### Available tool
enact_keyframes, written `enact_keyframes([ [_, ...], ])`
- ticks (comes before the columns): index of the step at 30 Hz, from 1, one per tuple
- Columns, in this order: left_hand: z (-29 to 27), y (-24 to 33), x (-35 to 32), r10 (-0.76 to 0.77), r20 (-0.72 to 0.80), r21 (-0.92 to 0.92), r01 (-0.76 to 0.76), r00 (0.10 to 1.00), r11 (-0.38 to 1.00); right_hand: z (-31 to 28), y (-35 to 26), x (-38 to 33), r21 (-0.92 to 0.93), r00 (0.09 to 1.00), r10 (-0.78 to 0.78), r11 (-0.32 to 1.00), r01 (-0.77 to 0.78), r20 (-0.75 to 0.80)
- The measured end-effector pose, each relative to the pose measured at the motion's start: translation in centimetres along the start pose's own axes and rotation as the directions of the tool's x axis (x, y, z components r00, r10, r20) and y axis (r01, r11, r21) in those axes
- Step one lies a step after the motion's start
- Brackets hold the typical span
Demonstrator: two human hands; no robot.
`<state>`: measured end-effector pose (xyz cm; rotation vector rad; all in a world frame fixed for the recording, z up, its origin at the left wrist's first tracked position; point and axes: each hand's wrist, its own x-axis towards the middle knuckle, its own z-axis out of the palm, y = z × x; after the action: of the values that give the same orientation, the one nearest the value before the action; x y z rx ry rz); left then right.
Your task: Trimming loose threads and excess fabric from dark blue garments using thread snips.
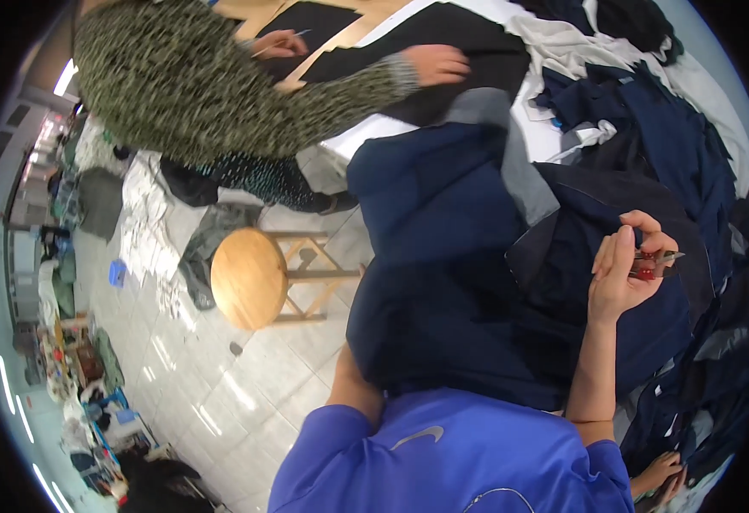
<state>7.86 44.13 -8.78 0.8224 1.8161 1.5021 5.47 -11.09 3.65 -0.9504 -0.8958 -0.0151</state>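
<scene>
A large dark navy garment (443,222) with a grey lining piece (524,171) hangs in front of my body, spread across my lap. My left forearm goes up under its lower left side, and the cloth hides that hand. To the right of the garment my right hand (626,269) is raised, fingers curled. It holds small red-handled thread snips (645,268), their pointed metal tip sticking out to the right. A dark navy piece with a pale edge (618,192) lies just behind this hand.
Piles of navy clothing (648,128) and white cloth (554,51) fill the right side. A person in a fuzzy green sweater (178,85) works over black fabric (425,56) on the table ahead. A wooden stool (249,279) stands left. Another person's hands (660,474) show at lower right.
</scene>
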Motion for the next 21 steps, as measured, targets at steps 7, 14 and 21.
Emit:
enact_keyframes([
  [7,-25.1,-15.5,-17.1,-0.049,0.325,-0.252,0.137,0.944,0.958,-4.8,1.6,-0.3,-0.257,0.948,0.062,0.955,-0.147,-0.311],
  [14,-34.5,-3.7,-9.2,-0.040,0.123,-0.600,0.107,0.992,0.793,-5.4,1.6,-0.1,-0.223,0.930,0.000,0.971,-0.088,-0.368],
  [21,-33.2,0.2,-20.7,0.477,0.868,0.081,-0.987,0.140,0.141,-7.1,0.8,-1.4,-0.174,0.895,-0.025,0.983,-0.059,-0.446],
])
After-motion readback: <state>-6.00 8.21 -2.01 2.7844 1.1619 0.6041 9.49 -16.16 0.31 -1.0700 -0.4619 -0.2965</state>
